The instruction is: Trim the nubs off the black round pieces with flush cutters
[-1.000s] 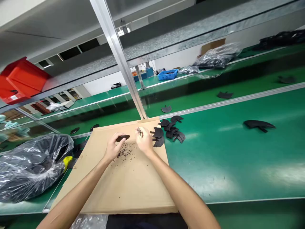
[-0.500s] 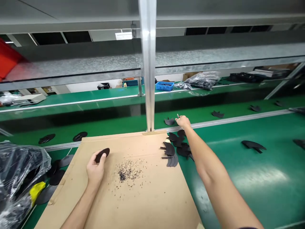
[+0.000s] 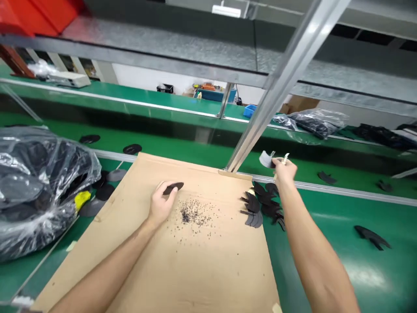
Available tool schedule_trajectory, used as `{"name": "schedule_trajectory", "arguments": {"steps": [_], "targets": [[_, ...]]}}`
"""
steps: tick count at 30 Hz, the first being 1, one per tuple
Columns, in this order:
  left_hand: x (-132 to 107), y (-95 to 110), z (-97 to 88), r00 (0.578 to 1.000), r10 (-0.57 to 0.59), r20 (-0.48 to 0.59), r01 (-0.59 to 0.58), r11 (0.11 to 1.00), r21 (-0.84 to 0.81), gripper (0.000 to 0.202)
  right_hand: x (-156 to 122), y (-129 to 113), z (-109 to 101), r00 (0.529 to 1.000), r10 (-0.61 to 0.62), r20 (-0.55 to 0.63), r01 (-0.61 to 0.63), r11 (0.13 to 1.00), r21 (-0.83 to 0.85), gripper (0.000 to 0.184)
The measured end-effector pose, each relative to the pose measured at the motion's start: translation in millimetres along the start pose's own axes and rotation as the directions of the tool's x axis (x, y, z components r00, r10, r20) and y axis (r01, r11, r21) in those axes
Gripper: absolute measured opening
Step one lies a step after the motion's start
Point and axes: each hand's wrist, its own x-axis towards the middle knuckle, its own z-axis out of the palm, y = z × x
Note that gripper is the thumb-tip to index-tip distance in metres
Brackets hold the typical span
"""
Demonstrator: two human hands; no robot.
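Observation:
My left hand (image 3: 162,204) is closed around a thin black oval disc (image 3: 173,188), held just over the cardboard sheet (image 3: 224,278). A scatter of small black bits (image 3: 190,213) lies on the cardboard beside it. My right hand (image 3: 285,169) reaches over the green conveyor belt, pinching a curved black piece (image 3: 267,160) whose face shines grey. A small pale-tipped object (image 3: 286,157) also sticks up from that hand; its kind is not clear. Below the wrist, more curved black pieces (image 3: 252,208) are heaped at the cardboard's right edge.
A metal post (image 3: 276,100) rises behind the cardboard. At left sits a clear plastic bag (image 3: 42,191) of dark parts with yellow tape (image 3: 82,200), near loose black discs (image 3: 104,192). Several black pieces (image 3: 326,177) lie along the green belt (image 3: 302,167). A metal shelf (image 3: 169,52) runs overhead.
The curved piece that lay on the belt near my right hand is now lifted in its fingers. My left hand tilts the disc flatter. The whole view has turned and tilted.

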Motion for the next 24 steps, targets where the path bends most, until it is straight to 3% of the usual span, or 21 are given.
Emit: {"name": "schedule_trajectory", "arguments": {"steps": [3, 6, 10, 14, 21, 24], "targets": [[-13, 16, 3.7, 0.995, -0.063, 0.074, 0.068, 0.995, -0.077, 0.018, -55, -16, -22, 0.992, -0.049, 0.113, 0.04, 0.996, 0.08, 0.028], [-33, 34, 6.7, 0.978, -0.069, 0.196, 0.094, 0.988, -0.119, 0.019, -128, -23, -32, 0.95, -0.109, 0.293, 0.071, 0.988, 0.139, 0.029], [-55, 52, 6.1, 0.932, 0.09, 0.35, -0.056, 0.993, -0.106, 0.015, -203, -27, -22, 0.87, -0.127, 0.477, 0.028, 0.977, 0.21, 0.024], [-60, 57, 4.9, 0.87, 0.268, 0.413, -0.244, 0.963, -0.112, 0.017, -223, -28, -11, 0.822, -0.116, 0.558, -0.046, 0.963, 0.267, 0.022], [-61, 58, 3.8, 0.863, 0.273, 0.426, -0.269, 0.961, -0.072, 0.022, -226, -21, -14, 0.732, -0.047, 0.68, -0.21, 0.933, 0.291, 0.027], [-62, 58, 3.8, 0.852, 0.272, 0.447, -0.278, 0.959, -0.055, 0.024, -226, -18, -13, 0.725, -0.025, 0.689, -0.256, 0.918, 0.303, 0.028]]}}
